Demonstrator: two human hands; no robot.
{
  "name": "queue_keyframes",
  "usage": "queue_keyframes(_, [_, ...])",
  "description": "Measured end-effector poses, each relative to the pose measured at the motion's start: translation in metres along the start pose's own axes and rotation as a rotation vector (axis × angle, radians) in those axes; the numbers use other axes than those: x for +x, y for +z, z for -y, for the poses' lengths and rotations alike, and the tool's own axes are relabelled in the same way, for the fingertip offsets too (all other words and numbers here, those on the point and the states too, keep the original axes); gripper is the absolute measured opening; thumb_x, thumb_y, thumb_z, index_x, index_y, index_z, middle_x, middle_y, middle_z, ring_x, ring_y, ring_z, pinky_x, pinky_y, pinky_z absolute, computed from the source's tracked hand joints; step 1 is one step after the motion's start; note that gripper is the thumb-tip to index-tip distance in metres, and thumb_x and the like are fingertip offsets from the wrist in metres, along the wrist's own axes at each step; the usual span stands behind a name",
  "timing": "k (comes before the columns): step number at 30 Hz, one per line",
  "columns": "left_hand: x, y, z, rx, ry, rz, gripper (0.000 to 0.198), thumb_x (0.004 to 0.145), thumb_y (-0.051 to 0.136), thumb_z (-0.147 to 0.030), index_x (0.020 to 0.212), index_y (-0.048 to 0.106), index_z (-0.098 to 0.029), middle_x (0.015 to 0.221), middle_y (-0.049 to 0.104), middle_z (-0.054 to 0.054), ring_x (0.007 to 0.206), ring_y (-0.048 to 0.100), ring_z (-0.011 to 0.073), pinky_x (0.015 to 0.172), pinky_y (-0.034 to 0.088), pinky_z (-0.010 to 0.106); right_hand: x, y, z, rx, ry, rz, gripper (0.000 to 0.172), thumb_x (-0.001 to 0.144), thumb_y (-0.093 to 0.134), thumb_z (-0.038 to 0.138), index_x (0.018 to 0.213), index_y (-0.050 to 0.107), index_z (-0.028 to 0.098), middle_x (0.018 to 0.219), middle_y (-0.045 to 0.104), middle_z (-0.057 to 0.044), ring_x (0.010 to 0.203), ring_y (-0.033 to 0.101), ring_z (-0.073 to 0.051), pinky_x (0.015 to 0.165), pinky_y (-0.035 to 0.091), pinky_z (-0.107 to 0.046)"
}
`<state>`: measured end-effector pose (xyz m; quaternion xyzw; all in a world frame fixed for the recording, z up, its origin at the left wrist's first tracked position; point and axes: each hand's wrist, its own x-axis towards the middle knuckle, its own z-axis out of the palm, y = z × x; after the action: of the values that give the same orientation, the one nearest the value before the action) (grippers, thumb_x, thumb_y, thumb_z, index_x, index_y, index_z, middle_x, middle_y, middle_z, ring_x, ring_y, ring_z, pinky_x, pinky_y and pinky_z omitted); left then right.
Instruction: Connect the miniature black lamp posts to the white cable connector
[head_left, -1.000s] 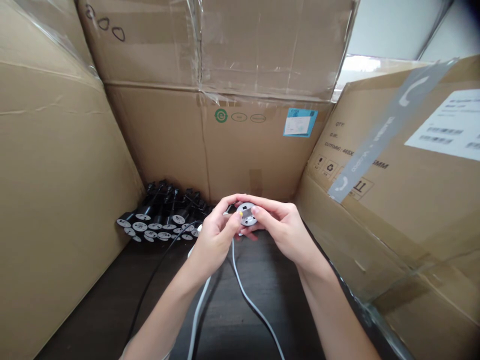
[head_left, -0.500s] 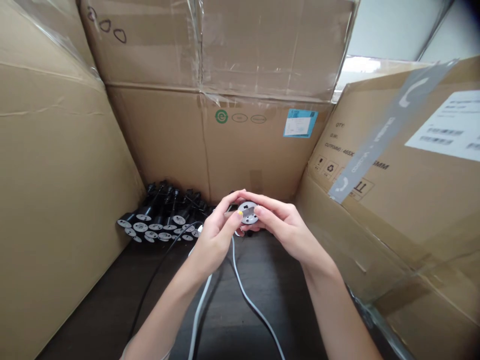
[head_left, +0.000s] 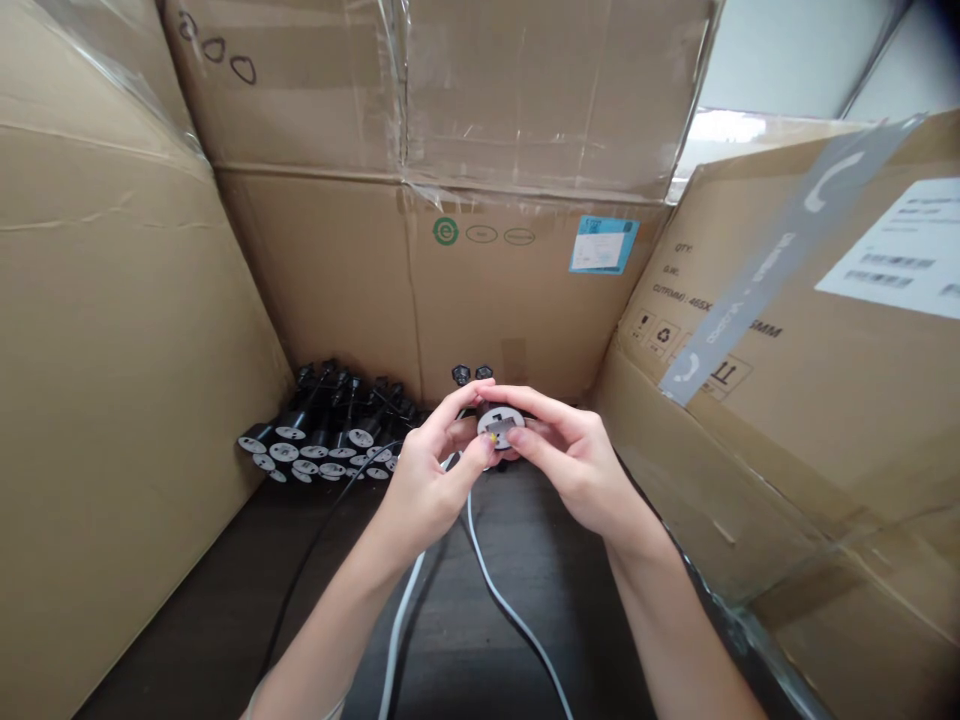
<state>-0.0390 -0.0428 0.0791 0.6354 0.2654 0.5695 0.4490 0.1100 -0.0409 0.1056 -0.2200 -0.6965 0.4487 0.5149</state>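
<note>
Between both hands is a round black device (head_left: 501, 421) with a pale grey end face that has dark cut-outs and a dark rectangular recess. My left hand (head_left: 442, 460) grips it from the left, its thumb on the lower part of the face. From the right, my right hand (head_left: 574, 465) holds it too, the thumb pressing beside the recess. The fingers of both hands wrap behind it and are partly hidden. Left of my hands, several similar black cylinders (head_left: 319, 430) with grey end faces lie stacked against the back carton.
Big cardboard boxes stand to the left (head_left: 112, 350), behind (head_left: 510, 300) and to the right (head_left: 750, 420). A white cable (head_left: 517, 615) and a black cable (head_left: 300, 570) run over the dark tabletop (head_left: 480, 640). Two small black parts (head_left: 472, 374) show behind my hands.
The device's face has tilted and turned slightly, and both thumbs now sit lower on it. Two small black parts have come into sight behind my hands.
</note>
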Motion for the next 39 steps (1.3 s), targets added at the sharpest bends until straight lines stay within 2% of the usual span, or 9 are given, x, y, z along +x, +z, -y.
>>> queue_keyframes(5, [0.0, 0.001, -0.003, -0.002, -0.01, 0.043, 0.044, 0.086, 0.052, -0.025, 0.128, 0.04, -0.019, 0.112, 0.061, 0.008, 0.095, 0.061, 0.018, 0.079, 0.051, 0.025, 0.0, -0.003, 0.001, -0.036, -0.012, 0.042, 0.032, 0.087, 0.048, 0.013, 0.116, 0.058, 0.023, 0.118, 0.056, -0.004, 0.087, 0.06, -0.013, 0.074, 0.054, -0.026])
queue_keyframes(8, [0.001, -0.002, -0.008, 0.013, -0.064, 0.1, 0.045, 0.088, 0.05, -0.026, 0.13, 0.036, -0.021, 0.12, 0.056, 0.008, 0.104, 0.057, 0.0179, 0.086, 0.047, 0.025, 0.001, -0.004, 0.0, -0.088, -0.031, 0.081, 0.032, 0.088, 0.046, 0.013, 0.117, 0.056, 0.021, 0.121, 0.054, -0.005, 0.096, 0.057, -0.015, 0.081, 0.052, -0.027])
queue_keyframes(14, [0.001, -0.018, -0.016, 0.141, -0.173, 0.133, 0.068, 0.085, 0.056, -0.027, 0.14, 0.017, -0.029, 0.126, 0.051, 0.007, 0.108, 0.055, 0.0174, 0.091, 0.045, 0.028, 0.004, 0.0, -0.007, -0.167, -0.08, 0.094, 0.033, 0.087, 0.05, 0.015, 0.119, 0.055, 0.022, 0.123, 0.054, -0.005, 0.108, 0.054, -0.017, 0.092, 0.046, -0.03])
queue_keyframes(18, [0.002, -0.028, -0.017, 0.222, -0.135, 0.18, 0.065, 0.079, 0.062, -0.023, 0.135, 0.03, -0.029, 0.131, 0.047, 0.007, 0.112, 0.052, 0.0199, 0.089, 0.045, 0.027, 0.005, 0.003, -0.01, -0.168, -0.108, 0.128, 0.03, 0.087, 0.054, 0.017, 0.116, 0.059, 0.024, 0.12, 0.056, -0.004, 0.105, 0.057, -0.017, 0.087, 0.049, -0.03])
queue_keyframes(20, [0.003, -0.032, -0.017, 0.273, -0.093, 0.195, 0.056, 0.077, 0.064, -0.02, 0.127, 0.042, -0.027, 0.129, 0.049, 0.005, 0.114, 0.05, 0.0199, 0.09, 0.044, 0.025, 0.005, 0.005, -0.01, -0.173, -0.117, 0.147, 0.029, 0.086, 0.056, 0.017, 0.114, 0.061, 0.025, 0.117, 0.058, -0.003, 0.103, 0.058, -0.017, 0.085, 0.051, -0.03])
queue_keyframes(23, [0.004, -0.035, -0.017, 0.343, -0.03, 0.195, 0.043, 0.075, 0.065, -0.018, 0.116, 0.052, -0.023, 0.12, 0.055, 0.004, 0.11, 0.052, 0.0191, 0.09, 0.043, 0.024, 0.004, 0.008, -0.01, -0.222, -0.142, 0.15, 0.03, 0.084, 0.058, 0.015, 0.111, 0.063, 0.026, 0.115, 0.061, -0.002, 0.112, 0.053, -0.019, 0.089, 0.05, -0.032])
queue_keyframes(27, [0.005, -0.033, -0.018, 0.352, -0.002, 0.226, 0.043, 0.073, 0.067, -0.019, 0.114, 0.054, -0.02, 0.114, 0.059, 0.005, 0.106, 0.055, 0.0196, 0.09, 0.043, 0.025, 0.003, 0.011, -0.012, -0.242, -0.15, 0.148, 0.029, 0.08, 0.065, 0.019, 0.108, 0.065, 0.026, 0.112, 0.063, -0.002, 0.112, 0.053, -0.02, 0.093, 0.048, -0.034])
queue_keyframes(33, [0.004, -0.032, -0.02, 0.382, -0.048, 0.249, 0.039, 0.074, 0.066, -0.023, 0.111, 0.055, -0.018, 0.107, 0.062, 0.004, 0.099, 0.058, 0.0194, 0.084, 0.045, 0.024, 0.003, 0.013, -0.015, -0.269, -0.192, 0.117, 0.028, 0.078, 0.067, 0.019, 0.106, 0.067, 0.027, 0.106, 0.066, 0.0, 0.108, 0.057, -0.019, 0.098, 0.044, -0.033])
queue_keyframes(39, [0.001, -0.032, -0.022, 0.444, -0.021, 0.215, 0.035, 0.075, 0.065, -0.026, 0.108, 0.057, -0.018, 0.101, 0.064, 0.004, 0.092, 0.06, 0.0192, 0.077, 0.047, 0.024, 0.002, 0.016, -0.013, -0.333, -0.237, 0.062, 0.027, 0.079, 0.066, 0.017, 0.103, 0.068, 0.029, 0.105, 0.067, 0.002, 0.102, 0.061, -0.019, 0.092, 0.049, -0.034])
